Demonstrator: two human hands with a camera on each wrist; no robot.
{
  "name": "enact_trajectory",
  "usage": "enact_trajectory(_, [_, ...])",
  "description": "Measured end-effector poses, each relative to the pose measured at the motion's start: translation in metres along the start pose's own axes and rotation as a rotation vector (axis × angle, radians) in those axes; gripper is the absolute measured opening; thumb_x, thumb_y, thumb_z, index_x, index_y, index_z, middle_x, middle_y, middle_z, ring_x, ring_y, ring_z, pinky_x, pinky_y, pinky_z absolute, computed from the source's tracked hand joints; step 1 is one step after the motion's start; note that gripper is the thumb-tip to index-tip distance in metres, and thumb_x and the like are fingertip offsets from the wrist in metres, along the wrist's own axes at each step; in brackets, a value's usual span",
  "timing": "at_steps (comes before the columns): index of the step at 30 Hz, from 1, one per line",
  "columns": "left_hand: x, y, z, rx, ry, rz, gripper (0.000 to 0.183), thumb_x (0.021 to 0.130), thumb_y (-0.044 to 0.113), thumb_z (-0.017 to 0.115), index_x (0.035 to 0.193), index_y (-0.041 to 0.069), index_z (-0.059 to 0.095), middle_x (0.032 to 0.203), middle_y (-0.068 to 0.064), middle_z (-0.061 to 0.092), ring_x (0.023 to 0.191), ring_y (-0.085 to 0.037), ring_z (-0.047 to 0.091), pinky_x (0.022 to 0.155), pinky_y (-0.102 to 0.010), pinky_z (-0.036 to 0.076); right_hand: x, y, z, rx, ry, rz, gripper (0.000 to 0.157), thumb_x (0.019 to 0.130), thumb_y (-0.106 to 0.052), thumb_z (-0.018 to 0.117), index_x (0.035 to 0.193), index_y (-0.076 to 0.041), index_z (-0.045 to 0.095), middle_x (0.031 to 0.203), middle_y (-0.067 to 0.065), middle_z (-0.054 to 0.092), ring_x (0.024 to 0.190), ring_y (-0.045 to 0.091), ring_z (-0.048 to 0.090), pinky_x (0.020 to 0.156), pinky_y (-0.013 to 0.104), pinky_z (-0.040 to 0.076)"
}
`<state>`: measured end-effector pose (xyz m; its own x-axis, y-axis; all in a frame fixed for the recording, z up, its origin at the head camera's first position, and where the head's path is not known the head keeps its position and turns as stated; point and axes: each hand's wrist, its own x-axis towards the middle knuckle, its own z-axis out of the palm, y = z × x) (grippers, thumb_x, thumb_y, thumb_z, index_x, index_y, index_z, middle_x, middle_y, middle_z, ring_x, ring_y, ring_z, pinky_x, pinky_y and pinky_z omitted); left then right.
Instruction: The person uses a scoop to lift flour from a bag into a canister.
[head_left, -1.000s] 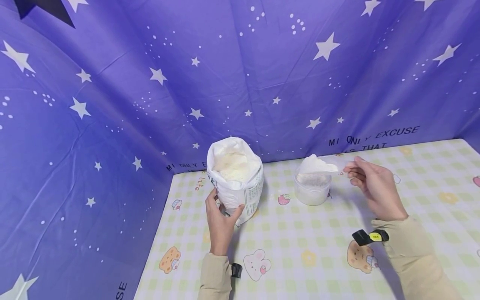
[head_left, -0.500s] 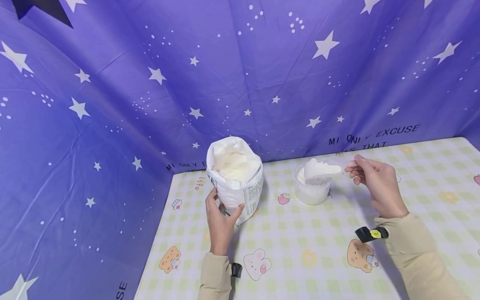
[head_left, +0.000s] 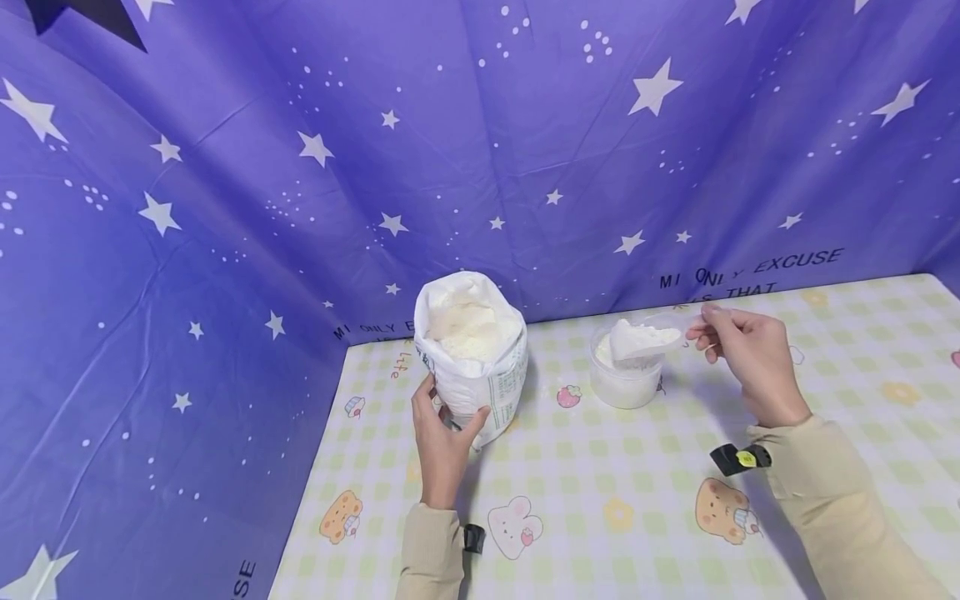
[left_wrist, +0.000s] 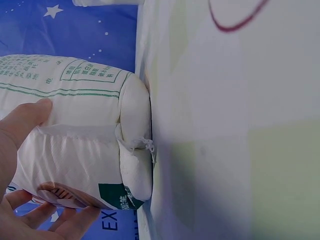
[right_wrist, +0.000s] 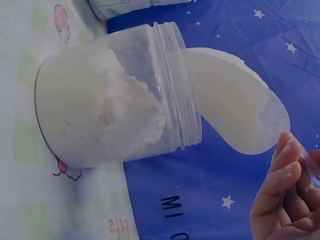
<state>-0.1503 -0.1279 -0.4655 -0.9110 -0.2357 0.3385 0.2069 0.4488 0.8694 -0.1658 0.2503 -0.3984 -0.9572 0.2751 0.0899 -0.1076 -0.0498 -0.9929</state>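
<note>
An open white bag of flour-like powder (head_left: 498, 392) stands upright on the table. My left hand (head_left: 444, 442) grips its lower side, thumb on one face and fingers around the other, as the left wrist view also shows. To its right is a clear plastic jar (head_left: 624, 390), partly filled with white powder. Between thumb and fingers my right hand (head_left: 753, 358) pinches the handle of a translucent scoop (right_wrist: 240, 105). Heaped with powder, the scoop is tilted with its front end at the jar's mouth. In the right wrist view the powder (right_wrist: 107, 107) is piled unevenly against the jar's wall.
A checked tablecloth (head_left: 577, 467) with cartoon prints covers the table. Behind it and along the left side hangs a purple-blue curtain (head_left: 480, 150) with stars, close behind the bag and jar.
The scoop has come down and tipped into the jar's mouth, from a more raised position a second ago. Over the last half second it has barely moved. My left hand and the bag stay put.
</note>
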Motion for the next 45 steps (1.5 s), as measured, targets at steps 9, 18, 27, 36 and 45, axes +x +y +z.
enact_trajectory(9, [0.0,0.0,0.001,0.0,0.011,0.02,0.091,0.072,0.015,0.089,0.146,0.006,0.036,0.138,-0.012,0.043,0.129,-0.026,0.045,0.106,-0.039,0.05,0.002,-0.009,0.006,-0.345,0.07,-0.049,0.031,0.101,-0.034,0.055,0.096,-0.009,0.073,0.067,-0.018,0.068,0.061,0.002,0.06,0.049,0.017,0.049])
enact_trajectory(18, [0.0,-0.002,0.0,0.003,-0.004,0.002,0.092,0.073,0.015,0.089,0.147,0.007,0.034,0.14,-0.011,0.042,0.13,-0.025,0.044,0.108,-0.035,0.049,0.002,-0.016,0.009,-0.529,0.052,-0.11,0.049,0.101,-0.04,0.053,0.095,0.004,0.071,0.061,-0.02,0.064,0.053,0.005,0.056,0.047,0.02,0.045])
enact_trajectory(27, [0.001,-0.002,-0.001,0.005,-0.008,-0.002,0.092,0.073,0.016,0.088,0.147,0.008,0.034,0.14,-0.011,0.042,0.131,-0.024,0.044,0.108,-0.033,0.048,0.004,-0.021,0.011,-0.62,0.053,-0.163,0.047,0.1,-0.041,0.053,0.09,0.0,0.074,0.06,-0.014,0.065,0.047,0.011,0.051,0.045,0.025,0.039])
enact_trajectory(36, [0.001,-0.001,-0.001,-0.001,-0.014,-0.014,0.093,0.073,0.015,0.089,0.147,0.008,0.034,0.141,-0.011,0.041,0.132,-0.024,0.043,0.109,-0.033,0.047,0.005,-0.024,0.017,-0.723,0.081,-0.317,0.041,0.101,-0.033,0.053,0.083,-0.003,0.075,0.069,0.009,0.071,0.052,-0.005,0.054,0.048,0.019,0.039])
enact_trajectory(45, [0.002,-0.001,-0.001,-0.002,-0.015,-0.018,0.093,0.072,0.015,0.089,0.147,0.007,0.034,0.14,-0.011,0.041,0.131,-0.024,0.043,0.109,-0.034,0.047,0.003,-0.032,0.019,-0.781,0.085,-0.375,0.039,0.101,-0.031,0.054,0.078,-0.005,0.073,0.07,0.015,0.071,0.048,0.004,0.05,0.045,0.022,0.034])
